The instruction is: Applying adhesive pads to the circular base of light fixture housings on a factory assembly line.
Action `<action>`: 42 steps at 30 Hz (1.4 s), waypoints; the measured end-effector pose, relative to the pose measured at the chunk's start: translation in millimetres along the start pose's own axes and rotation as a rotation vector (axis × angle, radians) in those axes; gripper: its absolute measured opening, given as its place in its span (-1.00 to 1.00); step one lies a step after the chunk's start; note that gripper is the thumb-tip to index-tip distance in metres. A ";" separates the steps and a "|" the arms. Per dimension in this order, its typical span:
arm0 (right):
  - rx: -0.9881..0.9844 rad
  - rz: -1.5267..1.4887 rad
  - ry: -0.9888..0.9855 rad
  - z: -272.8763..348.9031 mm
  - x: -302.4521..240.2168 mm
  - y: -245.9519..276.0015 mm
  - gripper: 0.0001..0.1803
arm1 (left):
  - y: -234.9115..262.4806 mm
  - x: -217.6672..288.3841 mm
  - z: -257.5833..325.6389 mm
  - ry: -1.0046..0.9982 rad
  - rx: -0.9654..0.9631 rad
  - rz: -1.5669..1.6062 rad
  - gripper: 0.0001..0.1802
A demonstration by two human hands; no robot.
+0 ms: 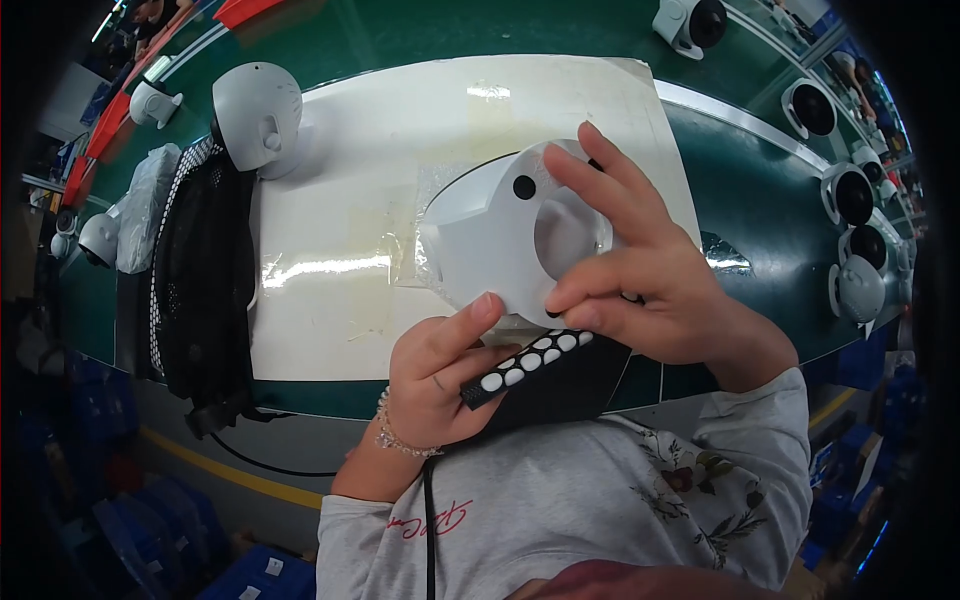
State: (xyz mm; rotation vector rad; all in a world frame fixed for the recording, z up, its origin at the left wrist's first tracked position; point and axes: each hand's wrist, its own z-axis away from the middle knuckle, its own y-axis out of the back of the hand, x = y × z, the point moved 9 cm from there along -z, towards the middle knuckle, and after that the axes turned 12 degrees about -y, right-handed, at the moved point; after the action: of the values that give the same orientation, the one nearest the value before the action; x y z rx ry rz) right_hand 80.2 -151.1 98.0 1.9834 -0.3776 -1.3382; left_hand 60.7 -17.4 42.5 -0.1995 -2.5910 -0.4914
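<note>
The right hand (640,280) has its fingers (600,170) spread over the white camera shell (490,235), thumb and forefinger pinching its near rim beside the round opening. The left hand (440,375) curls shut around a black strip with white dots (530,362), thumb pressing the shell's near edge. Below lies a white mat (340,200); at far left stands a white dome camera (255,115).
</note>
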 end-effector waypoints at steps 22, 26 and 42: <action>0.755 0.827 -0.800 -11.7 363.6 219.8 -0.46 | -9.3 -16.4 25.4 0.430 -0.242 0.054 -0.68; 0.723 0.702 -0.893 -14.4 387.8 241.3 -0.56 | -9.7 -26.3 38.4 0.549 -0.267 0.199 -0.57; 0.612 0.655 -0.518 100.5 240.0 148.1 -0.73 | -1.0 -17.7 9.9 0.316 -0.091 0.013 -0.69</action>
State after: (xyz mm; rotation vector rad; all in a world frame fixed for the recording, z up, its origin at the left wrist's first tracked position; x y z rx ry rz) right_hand 112.5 -436.4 12.9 1.6576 -1.6840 -1.3540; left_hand 71.5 -15.4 25.5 -0.1550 -2.2612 -0.5862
